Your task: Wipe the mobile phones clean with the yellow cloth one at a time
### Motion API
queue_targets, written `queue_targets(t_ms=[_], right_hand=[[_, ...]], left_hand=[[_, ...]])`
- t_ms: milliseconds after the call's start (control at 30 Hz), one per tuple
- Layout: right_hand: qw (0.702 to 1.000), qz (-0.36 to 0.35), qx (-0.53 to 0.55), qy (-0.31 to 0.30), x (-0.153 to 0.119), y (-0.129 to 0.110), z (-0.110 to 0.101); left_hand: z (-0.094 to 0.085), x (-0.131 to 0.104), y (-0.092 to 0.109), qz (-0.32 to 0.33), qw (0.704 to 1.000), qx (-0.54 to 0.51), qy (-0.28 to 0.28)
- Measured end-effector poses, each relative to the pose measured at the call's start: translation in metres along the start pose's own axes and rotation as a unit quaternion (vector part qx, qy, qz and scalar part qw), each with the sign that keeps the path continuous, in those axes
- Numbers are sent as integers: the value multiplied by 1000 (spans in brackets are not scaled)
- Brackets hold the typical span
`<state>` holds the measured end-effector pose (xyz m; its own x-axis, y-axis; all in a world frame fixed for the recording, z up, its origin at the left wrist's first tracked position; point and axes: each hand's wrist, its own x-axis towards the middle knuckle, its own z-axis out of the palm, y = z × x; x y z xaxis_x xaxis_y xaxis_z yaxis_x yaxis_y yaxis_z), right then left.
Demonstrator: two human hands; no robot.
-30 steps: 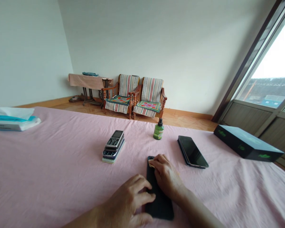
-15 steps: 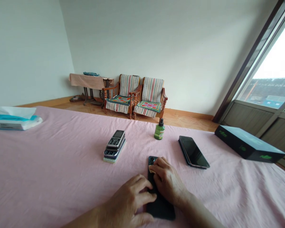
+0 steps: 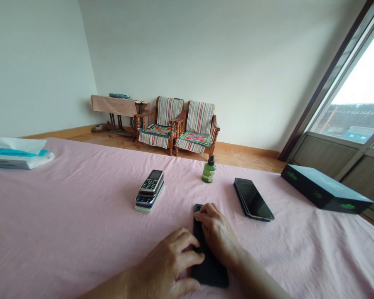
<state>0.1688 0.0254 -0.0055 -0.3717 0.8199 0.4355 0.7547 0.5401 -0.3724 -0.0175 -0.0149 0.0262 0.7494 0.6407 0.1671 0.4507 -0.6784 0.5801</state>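
Observation:
In front of me a dark smartphone lies back side up on the pink cloth. My left hand steadies it from the left, with fingertips pressed on its edge and back and the thumb near its lower left side. My right hand is closed at the phone's upper end, over the camera lenses. Its fingers pinch a small pale tissue, mostly hidden under them, against the phone. The lenses are partly covered by the fingers.
Beyond my hands stand a keypad phone on a stack of phones and a green spray bottle. To the right lie stacked smartphones and a black box. A tissue pack sits far left; two wooden chairs stand behind.
My right hand has shifted slightly up over the camera lenses with the tissue, covering more of them. My left hand stays on the phone's left side.

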Motion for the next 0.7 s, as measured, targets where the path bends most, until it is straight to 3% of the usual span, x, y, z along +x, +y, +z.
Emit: queue_targets(t_ms=[300,700], right_hand=[[993,49,28,100,7,9,6],[998,38,35,28,1,7,-1]], left_hand=[[1,-1,-1,-1,1000,-2,8],[0,0,0,-3,1000,-11,11]])
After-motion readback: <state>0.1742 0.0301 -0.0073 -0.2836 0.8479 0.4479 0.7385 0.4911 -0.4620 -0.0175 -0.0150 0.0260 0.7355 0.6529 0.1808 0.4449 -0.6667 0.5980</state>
